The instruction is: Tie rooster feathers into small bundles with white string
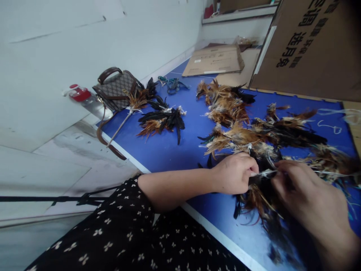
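Head view: left hand [235, 173] closed, pinching quill end of feather bundle [259, 195]; bundle lies on blue surface [169, 150] between both hands. Right hand [307, 203] just beside left, fingers curled on same bundle and thin white string [332, 173]. Loose feather pile [254, 128] just beyond hands; tied feather bunch [162, 120] and handbag [115, 88] well beyond left hand. Risk: pinch slackens, quills slip, bundle fans apart; string may snag loose feathers nearby.
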The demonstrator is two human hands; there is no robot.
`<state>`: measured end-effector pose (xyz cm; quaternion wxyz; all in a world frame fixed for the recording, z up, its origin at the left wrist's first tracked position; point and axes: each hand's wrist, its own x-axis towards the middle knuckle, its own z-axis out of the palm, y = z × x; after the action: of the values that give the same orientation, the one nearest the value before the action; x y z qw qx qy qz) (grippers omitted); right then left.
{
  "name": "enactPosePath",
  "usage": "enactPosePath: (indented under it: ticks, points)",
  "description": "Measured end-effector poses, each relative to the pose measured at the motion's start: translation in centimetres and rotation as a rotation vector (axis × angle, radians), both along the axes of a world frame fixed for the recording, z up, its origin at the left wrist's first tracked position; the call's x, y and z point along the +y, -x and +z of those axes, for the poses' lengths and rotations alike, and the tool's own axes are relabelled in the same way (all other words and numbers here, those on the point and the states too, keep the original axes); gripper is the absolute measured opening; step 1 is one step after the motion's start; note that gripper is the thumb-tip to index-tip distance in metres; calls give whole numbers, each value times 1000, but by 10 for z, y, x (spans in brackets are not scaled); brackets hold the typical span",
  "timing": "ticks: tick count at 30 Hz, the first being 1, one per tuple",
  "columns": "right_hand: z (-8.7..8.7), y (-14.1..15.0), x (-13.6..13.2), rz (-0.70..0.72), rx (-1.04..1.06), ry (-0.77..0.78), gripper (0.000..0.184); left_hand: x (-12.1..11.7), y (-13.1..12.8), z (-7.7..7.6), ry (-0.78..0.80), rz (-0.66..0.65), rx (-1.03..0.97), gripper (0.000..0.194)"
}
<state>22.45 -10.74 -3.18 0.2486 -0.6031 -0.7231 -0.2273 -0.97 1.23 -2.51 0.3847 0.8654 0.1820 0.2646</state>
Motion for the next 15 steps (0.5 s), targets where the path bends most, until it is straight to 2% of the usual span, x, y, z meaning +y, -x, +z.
enactPosePath:
  ticks: [4,7,9,13,15]
  points:
    - [2,6,1,-25,-21,-11,14,3,1,2,44,4,6,15]
    - [2,5,2,26,114,-37,13,1,-2,-1,176,4,-55,10]
    - [5,4,2,111,259,-55,12,-2,-7,-4,399,0,-100,8]
    - [14,9,3,201,396,-67,16,-13,-18,-5,1010,-18,-175,42]
    - [16,13,5,233,417,-55,17,-17,-22,-3,1203,-67,-186,52]
